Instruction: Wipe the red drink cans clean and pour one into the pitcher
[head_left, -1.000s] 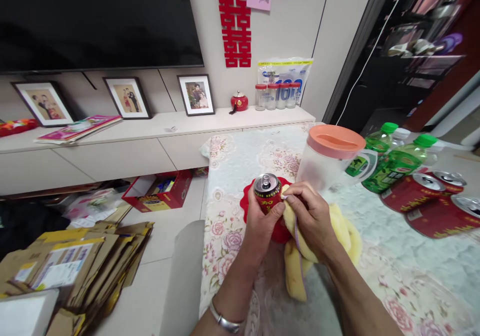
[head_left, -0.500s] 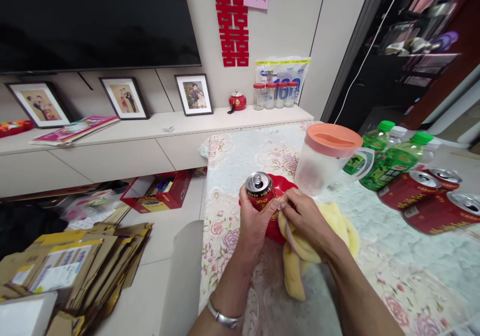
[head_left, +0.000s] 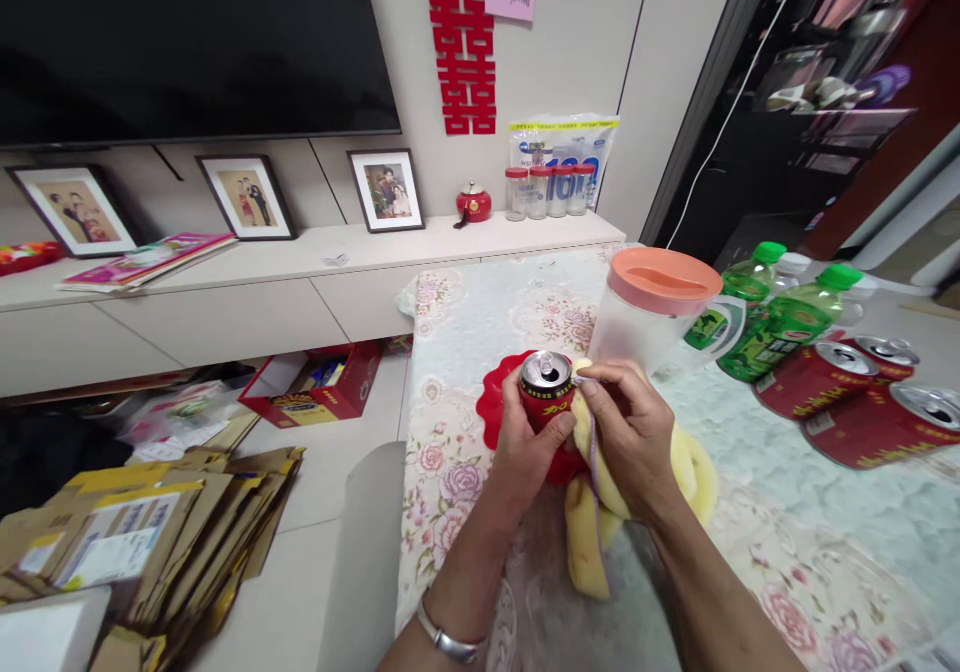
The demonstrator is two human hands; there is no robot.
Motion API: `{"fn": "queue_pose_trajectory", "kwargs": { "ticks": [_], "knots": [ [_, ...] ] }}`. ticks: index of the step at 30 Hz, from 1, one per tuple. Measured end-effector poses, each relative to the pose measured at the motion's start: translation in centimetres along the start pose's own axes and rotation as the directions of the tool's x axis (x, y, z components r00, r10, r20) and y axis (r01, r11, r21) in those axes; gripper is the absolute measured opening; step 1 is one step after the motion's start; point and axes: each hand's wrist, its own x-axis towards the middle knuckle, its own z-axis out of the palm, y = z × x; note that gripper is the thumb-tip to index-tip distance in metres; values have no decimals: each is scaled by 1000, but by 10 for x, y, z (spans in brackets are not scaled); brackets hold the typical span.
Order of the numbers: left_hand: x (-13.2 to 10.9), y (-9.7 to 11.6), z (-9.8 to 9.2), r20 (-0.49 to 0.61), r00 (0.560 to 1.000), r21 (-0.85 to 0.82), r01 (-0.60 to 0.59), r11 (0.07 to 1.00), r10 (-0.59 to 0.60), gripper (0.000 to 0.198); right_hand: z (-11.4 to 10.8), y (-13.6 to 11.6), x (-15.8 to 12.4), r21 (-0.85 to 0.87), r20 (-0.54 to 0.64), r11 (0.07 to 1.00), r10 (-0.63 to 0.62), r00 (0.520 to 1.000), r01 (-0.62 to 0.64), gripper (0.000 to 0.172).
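Observation:
My left hand (head_left: 526,444) is wrapped round a red drink can (head_left: 546,402), whose silver top with an open mouth faces up. To its right, my right hand (head_left: 630,432) pinches a corner of a yellow cloth (head_left: 589,552) against the can's upper rim. The rest of that cloth hangs below the fingers and spreads on the table behind the hand. Under and behind the can lies a red scalloped dish (head_left: 495,407), partly covered by the can and my hands.
A pitcher (head_left: 630,337) with an orange lid stands just beyond my right hand. Green-capped bottles (head_left: 784,327) and several red cans (head_left: 814,382) stand at the right of the flower-patterned table (head_left: 442,492). Flattened cardboard (head_left: 172,522) lies on the floor to the left.
The can has shifted right and slightly down in my left hand. My right hand has moved right and up with the cloth corner, now at the can's rim.

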Motion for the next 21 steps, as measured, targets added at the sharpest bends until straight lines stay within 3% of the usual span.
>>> {"fn": "queue_pose_trajectory", "kwargs": {
  "ticks": [4, 8, 13, 17, 21],
  "knots": [
    [2, 0, -3, 18, 1000, 24, -1, 1000, 0, 79, -5, -4, 2, -15, 61, 995, -100, 993, 101, 12],
    [2, -1, -3, 5, 1000, 28, -15, 999, 14, 79, -10, -6, 8, 36, 147, 993, -115, 982, 111, 12],
    [2, 2, -2, -30, 999, -64, 22, 998, -24, 73, -11, -1, 13, 57, 311, 996, -86, 947, 72, 11],
    [3, 7, -1, -67, 997, -121, 34, 992, -42, 68, -9, 6, 13, -54, 432, 996, -38, 901, 68, 15],
    [5, 9, -1, -124, 992, -152, 19, 988, -38, 79, -6, 10, 9, -167, 467, 985, 34, 884, 51, 15]
  ]
}}
